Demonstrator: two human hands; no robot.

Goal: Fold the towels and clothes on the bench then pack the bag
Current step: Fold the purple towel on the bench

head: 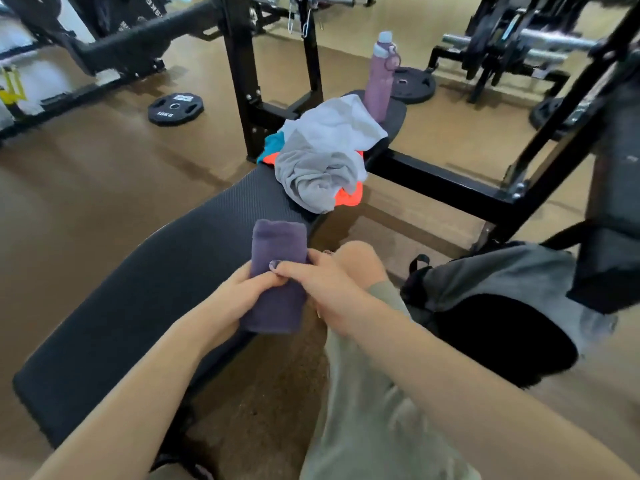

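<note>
A folded purple towel (277, 258) sits over the right edge of the black bench (138, 289). My left hand (242, 292) grips its left side and my right hand (325, 282) grips its right side, fingers curled over the top. Farther along the bench lies a heap of clothes: a grey garment (318, 174) on top of a white one (332, 123), with orange (349, 197) and teal (272, 143) cloth beneath. A grey and black bag (502, 306) stands open on the floor to my right, beside my knee.
A purple water bottle (379, 77) stands at the bench's far end. The black rack frame (433, 181) crosses behind the bench. Weight plates (175, 109) lie on the floor, and a dark hanging pad (609, 220) is at the right edge.
</note>
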